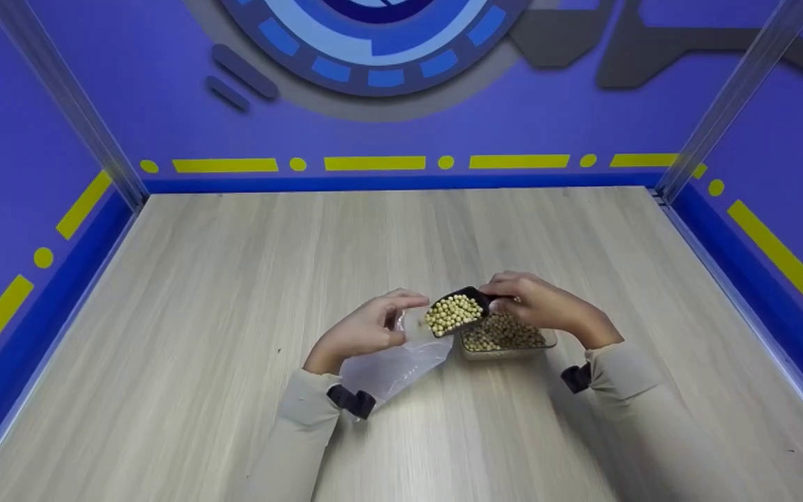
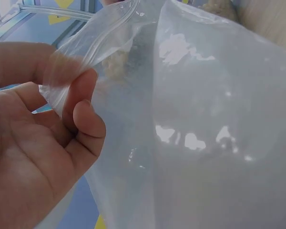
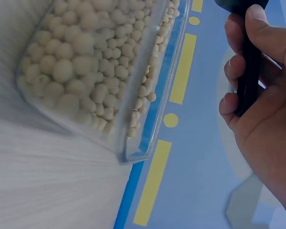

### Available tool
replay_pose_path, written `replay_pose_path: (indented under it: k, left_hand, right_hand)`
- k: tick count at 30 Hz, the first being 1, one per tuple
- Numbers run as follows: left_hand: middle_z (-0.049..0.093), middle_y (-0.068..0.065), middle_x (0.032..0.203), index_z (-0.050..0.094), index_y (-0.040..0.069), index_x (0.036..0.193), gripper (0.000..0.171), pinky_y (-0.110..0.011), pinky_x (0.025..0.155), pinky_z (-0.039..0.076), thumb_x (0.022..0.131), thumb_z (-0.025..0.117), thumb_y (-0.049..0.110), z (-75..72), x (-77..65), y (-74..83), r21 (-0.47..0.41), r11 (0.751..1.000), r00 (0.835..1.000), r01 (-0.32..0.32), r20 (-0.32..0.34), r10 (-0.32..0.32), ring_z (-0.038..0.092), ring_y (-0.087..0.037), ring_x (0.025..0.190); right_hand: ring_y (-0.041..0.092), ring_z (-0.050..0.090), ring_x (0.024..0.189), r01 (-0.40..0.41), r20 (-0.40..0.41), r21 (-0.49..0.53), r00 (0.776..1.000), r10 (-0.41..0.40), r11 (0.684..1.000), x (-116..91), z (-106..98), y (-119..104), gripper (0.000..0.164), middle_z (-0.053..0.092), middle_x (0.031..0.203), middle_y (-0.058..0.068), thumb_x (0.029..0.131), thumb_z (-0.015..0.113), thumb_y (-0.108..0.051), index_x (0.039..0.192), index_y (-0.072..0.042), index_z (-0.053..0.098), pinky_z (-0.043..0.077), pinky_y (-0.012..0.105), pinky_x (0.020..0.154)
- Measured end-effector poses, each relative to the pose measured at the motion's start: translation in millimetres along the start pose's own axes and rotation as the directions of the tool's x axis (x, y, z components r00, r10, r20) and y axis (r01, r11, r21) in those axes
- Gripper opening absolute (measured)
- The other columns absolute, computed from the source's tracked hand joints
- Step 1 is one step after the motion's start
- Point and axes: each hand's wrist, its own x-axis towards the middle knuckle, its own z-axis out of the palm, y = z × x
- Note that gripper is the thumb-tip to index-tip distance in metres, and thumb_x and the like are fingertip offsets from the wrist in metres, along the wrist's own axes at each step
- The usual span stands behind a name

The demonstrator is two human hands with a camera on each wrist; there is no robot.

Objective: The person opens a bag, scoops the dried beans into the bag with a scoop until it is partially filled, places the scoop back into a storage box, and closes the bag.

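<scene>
My right hand (image 1: 530, 301) grips the black handle of a scoop (image 3: 249, 71). Pale round beans (image 1: 454, 314) fill the scoop's bowl, which tilts toward the left at the mouth of a clear zip bag (image 1: 401, 366). Pinched between the thumb and fingers of my left hand (image 1: 366, 324) is the bag's edge near the zip strip, plain in the left wrist view. The bag hangs down to the right of that hand, its film wrinkled and shiny. Under the scoop and right hand stands a clear rectangular container (image 1: 509, 354) holding many more of the beans (image 3: 81, 62).
The wood-grain table (image 1: 234, 279) carries the container near its middle. Blue panels (image 1: 387, 132) with yellow marks wall in the back and both sides. Black straps (image 1: 351, 401) sit round both sleeved wrists.
</scene>
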Motion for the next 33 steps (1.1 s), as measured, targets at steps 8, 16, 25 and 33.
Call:
replay_pose_path:
  k: [8, 16, 25, 33]
  left_hand:
    - [0.05, -0.015, 0.137, 0.049, -0.002, 0.137, 0.063, -0.018, 0.065, 0.036, 0.075, 0.051, -0.01, 0.4, 0.6, 0.1, 0.022, 1.0, 1.0, 0.005, 0.001, -0.005, 0.039, -0.014, 0.076]
    - [0.05, -0.014, 0.137, 0.049, -0.003, 0.138, 0.063, -0.018, 0.066, 0.037, 0.075, 0.051, -0.01, 0.2, 0.2, 0.7, 0.017, 1.0, 1.0, 0.012, 0.001, -0.012, 0.04, -0.013, 0.077]
    - [0.05, -0.015, 0.137, 0.049, -0.003, 0.138, 0.062, -0.018, 0.068, 0.038, 0.076, 0.053, -0.009, -0.5, -1.1, 1.6, 0.026, 1.0, 1.0, -0.007, 0.003, 0.007, 0.04, -0.011, 0.078]
    - [0.05, -0.014, 0.137, 0.048, -0.003, 0.138, 0.062, -0.018, 0.067, 0.038, 0.076, 0.053, -0.009, -0.5, -0.9, 0.9, 0.012, 1.0, 1.0, -0.008, 0.008, 0.008, 0.04, -0.011, 0.077]
  right_hand:
    - [0.02, 0.058, 0.087, 0.001, 0.011, -0.032, 1.0, 0.0, 0.999, 1.1, -1.9, -1.5, 0.031, 0.065, 0.099, 0.01, 0.092, 0.059, -0.006, 0.122, 0.005, 0.063, 0.049, 0.037, 0.075]
    - [0.018, 0.057, 0.084, 0.037, -0.005, -0.05, 0.999, -0.037, 0.998, 2.0, -3.2, -1.7, 0.029, 0.066, 0.098, 0.01, 0.091, 0.059, -0.002, 0.119, 0.005, 0.065, 0.049, 0.036, 0.073]
    - [0.014, 0.052, 0.078, 0.058, -0.021, -0.069, 0.998, -0.059, 0.996, 1.9, -4.2, -3.0, 0.029, 0.064, 0.093, 0.008, 0.09, 0.061, -0.001, 0.117, 0.005, 0.066, 0.047, 0.033, 0.069]
    - [0.015, 0.054, 0.079, 0.065, -0.001, -0.081, 0.998, -0.066, 0.995, 3.6, -7.7, -4.7, 0.028, 0.065, 0.094, 0.008, 0.09, 0.06, -0.001, 0.117, 0.005, 0.066, 0.047, 0.033, 0.069]
